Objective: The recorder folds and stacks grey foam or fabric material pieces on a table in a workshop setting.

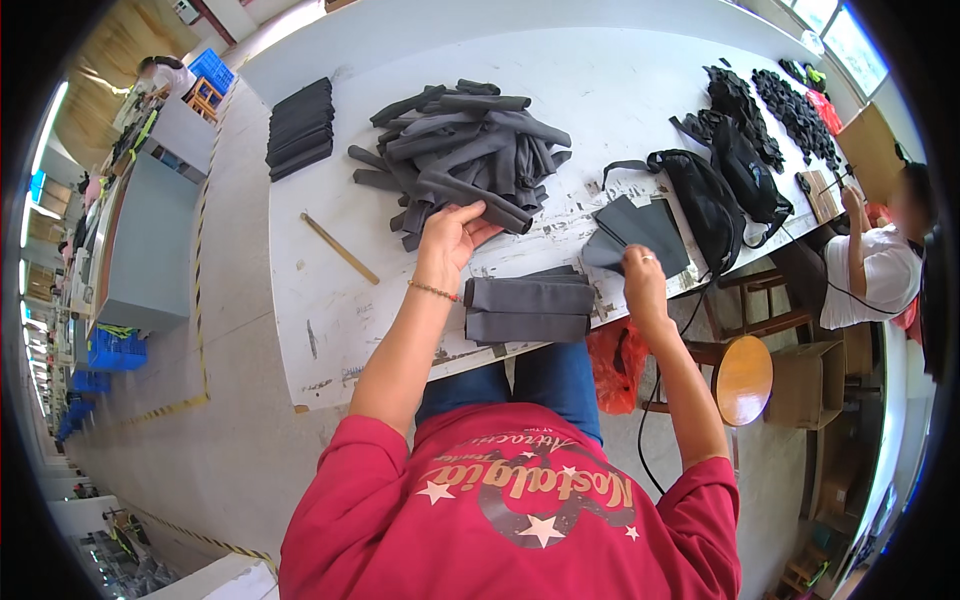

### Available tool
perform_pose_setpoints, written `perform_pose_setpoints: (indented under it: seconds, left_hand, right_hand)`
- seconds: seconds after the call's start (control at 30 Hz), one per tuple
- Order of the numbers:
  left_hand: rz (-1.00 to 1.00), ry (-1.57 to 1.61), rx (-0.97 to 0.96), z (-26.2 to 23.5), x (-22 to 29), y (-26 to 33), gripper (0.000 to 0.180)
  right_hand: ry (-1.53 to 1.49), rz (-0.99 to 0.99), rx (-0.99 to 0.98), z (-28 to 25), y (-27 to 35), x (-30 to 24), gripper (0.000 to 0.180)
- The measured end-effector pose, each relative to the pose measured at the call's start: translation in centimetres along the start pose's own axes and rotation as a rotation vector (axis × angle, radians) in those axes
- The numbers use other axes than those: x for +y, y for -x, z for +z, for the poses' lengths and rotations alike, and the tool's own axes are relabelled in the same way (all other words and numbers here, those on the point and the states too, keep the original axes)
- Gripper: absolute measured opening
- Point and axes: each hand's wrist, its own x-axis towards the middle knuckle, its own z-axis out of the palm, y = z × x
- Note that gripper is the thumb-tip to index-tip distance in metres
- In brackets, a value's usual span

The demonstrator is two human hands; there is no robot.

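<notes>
The left hand (458, 232) is partly closed at the front of a heap of dark grey, tube-like fabric pieces (460, 135). Its thumb and fingers hold a dark grey rolled fabric piece (472, 196) at the heap's near side, apparently chosen because it lies uppermost and closest to the body. The right hand (645, 275) is curled at the near side of flat dark grey panels (655, 225), by the front edge of the white worktop (600, 95); whether its fingertips grip one cannot be told. The panels overlap unevenly, which probably leaves corners free to grasp. Folded dark grey fabric pieces (528, 312) lie along the front edge between the forearms, presumably for easy reach. A neat dark fabric stack (300, 130) occupies the far left corner, seemingly kept apart from the loose heap.
</notes>
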Motion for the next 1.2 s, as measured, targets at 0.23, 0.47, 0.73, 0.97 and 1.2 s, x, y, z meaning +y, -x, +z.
perform_pose_setpoints:
  seconds: [0.23,0.47,0.73,0.97,1.2]
  left_hand:
    - [-0.069,0.255,0.026,-0.4,0.0,2.1,0.013]
    - [-0.015,0.219,-0.109,1.2,0.3,4.4,0.019]
    - [0.058,0.139,-0.145,1.8,-0.7,4.2,0.020]
    - [0.078,0.139,-0.161,2.8,-0.1,5.2,0.020]
    - [0.039,0.102,-0.211,3.1,-0.1,5.6,0.032]
  right_hand:
    - [-0.427,0.222,0.293,-3.4,-4.7,-2.7,0.043]
    - [-0.536,0.285,-0.074,-5.0,-3.6,-7.6,0.031]
    - [-0.377,-0.157,0.012,-6.7,-2.2,-11.7,0.033]
    - [-0.577,0.081,-0.095,-8.5,-2.4,-13.5,0.049]
    - [-0.371,-0.141,0.090,-7.6,-3.1,-13.2,0.031]
